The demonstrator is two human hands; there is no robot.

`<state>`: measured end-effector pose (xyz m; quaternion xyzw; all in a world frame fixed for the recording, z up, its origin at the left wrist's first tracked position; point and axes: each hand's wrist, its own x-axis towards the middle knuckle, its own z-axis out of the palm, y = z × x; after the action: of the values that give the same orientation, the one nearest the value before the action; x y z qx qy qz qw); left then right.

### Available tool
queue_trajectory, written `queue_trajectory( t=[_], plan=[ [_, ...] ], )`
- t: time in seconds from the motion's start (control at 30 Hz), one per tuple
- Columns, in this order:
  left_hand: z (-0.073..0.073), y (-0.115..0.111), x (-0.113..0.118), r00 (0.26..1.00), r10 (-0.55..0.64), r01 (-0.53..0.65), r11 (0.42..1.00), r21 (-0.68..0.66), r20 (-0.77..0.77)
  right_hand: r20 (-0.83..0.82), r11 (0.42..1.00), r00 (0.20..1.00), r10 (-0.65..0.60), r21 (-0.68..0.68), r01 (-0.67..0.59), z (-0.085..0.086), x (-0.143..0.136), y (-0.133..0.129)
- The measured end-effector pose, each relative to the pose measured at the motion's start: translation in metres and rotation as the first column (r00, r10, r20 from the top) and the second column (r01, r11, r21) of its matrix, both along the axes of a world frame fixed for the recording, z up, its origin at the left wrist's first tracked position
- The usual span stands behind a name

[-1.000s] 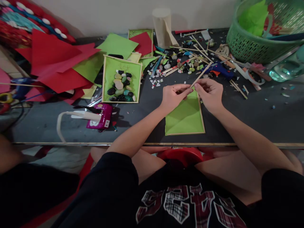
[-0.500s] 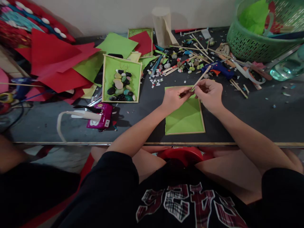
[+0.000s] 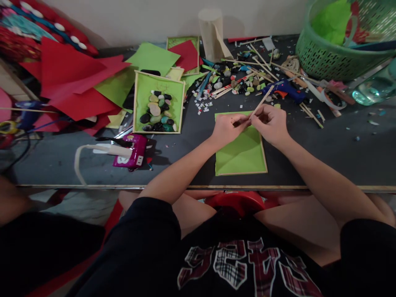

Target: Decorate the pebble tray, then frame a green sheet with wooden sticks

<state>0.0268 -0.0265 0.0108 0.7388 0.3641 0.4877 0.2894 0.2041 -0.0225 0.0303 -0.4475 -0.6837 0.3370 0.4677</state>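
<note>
A thin wooden stick (image 3: 262,100) slants up and to the right between my hands. My left hand (image 3: 229,128) pinches its lower end, and my right hand (image 3: 269,123) has its thumb and fingers closed on it too, the fingertips nearly touching. Beneath both hands lies a green sheet (image 3: 239,154) with thin wooden strips along its right and bottom edges; my hands hide part of its upper half. To the left is a wood-edged green panel (image 3: 142,93) bearing several black, green and tan pebbles (image 3: 155,109).
Loose sticks, pebbles and paper scraps surround a blue glue gun (image 3: 286,90). A green basket (image 3: 328,62) stands back right near a clear bottle (image 3: 369,88). Red paper (image 3: 68,66) and a purple power block (image 3: 137,152) lie left. Another person's arm shows at lower left.
My right hand has shifted slightly left, its fingers closer to my left hand. The stick has moved a little left with its top end.
</note>
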Motion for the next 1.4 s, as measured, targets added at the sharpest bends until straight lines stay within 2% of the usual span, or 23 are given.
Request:
queue_trajectory(
  t=[0.1, 0.2, 0.37, 0.5, 0.7, 0.77, 0.87, 1.0, 1.07, 1.2, 1.4],
  plan=[
    [-0.001, 0.002, -0.001, 1.0, 0.002, -0.002, 1.0, -0.028, -0.001, -0.035, 0.998, 0.998, 0.046, -0.04, -0.047, 0.0, 0.002, 0.002],
    [-0.001, 0.002, 0.0, 0.999, 0.002, 0.0, 0.999, -0.051, 0.034, -0.048, 0.997, 0.996, 0.074, -0.008, -0.075, 0.005, 0.004, 0.001],
    [-0.001, 0.004, -0.001, 1.0, 0.012, -0.012, 0.999, -0.037, -0.001, 0.025, 0.998, 1.0, 0.013, 0.069, -0.015, 0.009, 0.004, -0.002],
    [0.001, 0.005, -0.003, 0.996, 0.007, -0.007, 1.0, 0.007, -0.084, 0.05, 0.998, 0.998, -0.034, 0.053, 0.031, 0.006, 0.002, -0.003],
    [0.006, 0.002, -0.003, 0.991, -0.026, 0.032, 0.998, 0.048, -0.132, 0.033, 0.999, 0.999, -0.032, 0.027, 0.031, 0.002, 0.0, -0.003],
    [0.007, 0.0, -0.001, 0.993, -0.024, 0.028, 0.999, 0.037, -0.119, 0.006, 1.0, 1.0, -0.013, 0.021, 0.013, 0.002, 0.001, -0.002],
    [0.004, -0.001, 0.002, 0.999, -0.022, 0.02, 0.999, -0.051, -0.04, -0.08, 1.0, 0.996, 0.03, 0.007, -0.029, 0.003, 0.001, -0.002],
    [0.0, 0.0, 0.003, 0.997, -0.046, 0.054, 0.989, -0.139, 0.061, -0.081, 0.998, 0.995, 0.053, -0.028, -0.055, 0.005, 0.001, -0.002],
    [0.0, 0.0, 0.003, 0.999, -0.027, 0.03, 0.993, -0.115, 0.029, -0.061, 0.998, 0.997, 0.043, -0.033, -0.045, 0.006, 0.001, -0.002],
    [0.004, -0.002, 0.0, 0.995, 0.032, -0.031, 0.999, 0.012, -0.097, -0.036, 1.0, 0.999, 0.02, 0.002, -0.02, 0.006, 0.001, -0.002],
    [0.008, -0.003, 0.0, 0.979, 0.035, -0.019, 0.997, 0.081, -0.203, 0.074, 0.996, 0.995, -0.073, 0.046, 0.07, 0.004, -0.001, -0.003]
  ],
)
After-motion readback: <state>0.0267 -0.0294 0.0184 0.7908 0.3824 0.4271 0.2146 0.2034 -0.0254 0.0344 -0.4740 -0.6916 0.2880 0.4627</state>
